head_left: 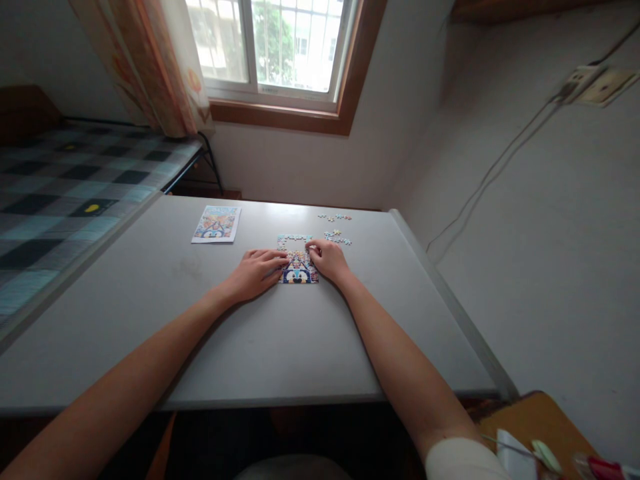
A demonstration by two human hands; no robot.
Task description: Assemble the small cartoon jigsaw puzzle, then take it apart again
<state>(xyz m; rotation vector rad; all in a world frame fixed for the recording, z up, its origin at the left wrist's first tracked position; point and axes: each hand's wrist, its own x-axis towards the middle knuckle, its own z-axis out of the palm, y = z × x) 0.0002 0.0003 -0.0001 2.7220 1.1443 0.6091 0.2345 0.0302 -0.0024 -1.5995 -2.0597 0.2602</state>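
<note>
A partly assembled jigsaw puzzle (299,276) lies flat on the table, its lower part showing a blue and white cartoon face. Along its top runs a strip of joined pieces, with a bare gap under it. My left hand (256,272) rests at the puzzle's left side, fingers stretched out and their tips on the pieces. At the upper right edge is my right hand (329,259), thumb and forefinger drawn together; whatever is between them is too small to make out. Loose puzzle pieces (338,238) lie just beyond my right hand.
More loose pieces (336,217) are scattered farther back on the grey table (280,347). A printed picture sheet (217,224) lies at the back left. A wall stands along the table's right side, and a checked bed (75,173) is on the left. Small items sit on a wooden stool (540,417) at lower right.
</note>
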